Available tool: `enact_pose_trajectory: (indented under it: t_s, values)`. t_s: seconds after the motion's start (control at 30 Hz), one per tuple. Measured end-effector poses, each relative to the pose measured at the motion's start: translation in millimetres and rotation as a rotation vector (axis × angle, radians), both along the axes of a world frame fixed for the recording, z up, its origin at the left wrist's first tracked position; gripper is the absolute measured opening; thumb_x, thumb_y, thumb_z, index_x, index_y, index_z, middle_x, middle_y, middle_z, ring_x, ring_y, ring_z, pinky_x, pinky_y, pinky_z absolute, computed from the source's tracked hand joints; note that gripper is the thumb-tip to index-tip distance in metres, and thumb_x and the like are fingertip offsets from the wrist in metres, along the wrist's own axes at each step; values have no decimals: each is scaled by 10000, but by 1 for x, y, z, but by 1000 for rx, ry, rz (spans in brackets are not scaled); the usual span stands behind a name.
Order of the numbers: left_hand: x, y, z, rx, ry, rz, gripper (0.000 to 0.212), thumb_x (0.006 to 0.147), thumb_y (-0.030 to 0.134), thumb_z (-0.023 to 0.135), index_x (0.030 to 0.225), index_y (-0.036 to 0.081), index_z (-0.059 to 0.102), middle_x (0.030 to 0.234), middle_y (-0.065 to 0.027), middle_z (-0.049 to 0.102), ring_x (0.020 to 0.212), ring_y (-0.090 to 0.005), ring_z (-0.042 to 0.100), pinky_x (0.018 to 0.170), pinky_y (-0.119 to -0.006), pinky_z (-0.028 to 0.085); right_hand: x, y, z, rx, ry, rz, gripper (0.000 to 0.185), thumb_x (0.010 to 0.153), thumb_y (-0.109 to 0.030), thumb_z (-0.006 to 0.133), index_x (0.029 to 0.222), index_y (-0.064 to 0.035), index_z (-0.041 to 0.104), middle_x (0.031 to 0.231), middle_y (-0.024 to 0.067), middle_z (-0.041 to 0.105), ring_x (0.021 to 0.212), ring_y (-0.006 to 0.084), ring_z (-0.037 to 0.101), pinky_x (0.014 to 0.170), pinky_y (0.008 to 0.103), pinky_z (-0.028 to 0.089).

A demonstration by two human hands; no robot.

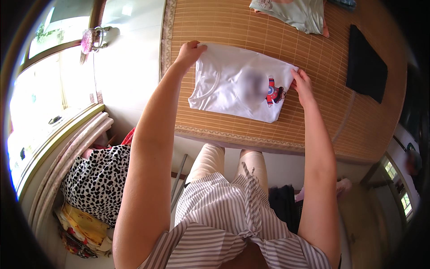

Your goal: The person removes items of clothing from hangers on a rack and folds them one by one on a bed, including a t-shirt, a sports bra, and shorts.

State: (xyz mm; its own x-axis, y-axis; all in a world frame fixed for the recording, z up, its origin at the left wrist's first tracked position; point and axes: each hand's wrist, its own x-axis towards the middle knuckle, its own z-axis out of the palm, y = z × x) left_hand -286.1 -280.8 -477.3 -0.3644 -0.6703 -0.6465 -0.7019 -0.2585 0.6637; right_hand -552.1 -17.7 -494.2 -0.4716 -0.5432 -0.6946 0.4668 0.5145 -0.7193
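A white T-shirt (228, 84), folded into a rough rectangle with a printed cartoon figure, lies on a bamboo mat (322, 117) over a bed. Its round neckline faces left. My left hand (192, 53) pinches the far left corner of the shirt between thumb and fingers. At the far right corner, my right hand (302, 84) grips the fabric, with the thumb partly hidden. Part of the print is blurred.
Black folded cloth (365, 65) lies on the mat at right, and pale green clothing (295, 15) at the far edge. Left of the bed are rolled sheets (72, 154), a black-spotted white cloth (97, 178) and yellow fabric (84, 225). A wall and window border the left side.
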Motion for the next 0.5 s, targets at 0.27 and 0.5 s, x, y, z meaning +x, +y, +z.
enact_pose_trajectory:
  t_s: [0.27,0.5]
  values:
    - [31,5,-45,-397,-296,83,368,743,217,576,1081,76,543,977,-114,590,929,-256,554,820,-384,433,23,15,-18,184,74,50,370,778,-283,650,1020,-27,536,821,35,622,668,103,575,549,240,454]
    - [111,127,-43,-119,-344,1143,211,699,2,447,906,-42,444,848,-147,483,737,-242,506,670,-365,431,50,70,-50,297,355,414,287,743,-266,655,860,-11,594,694,101,623,621,183,582,574,316,441]
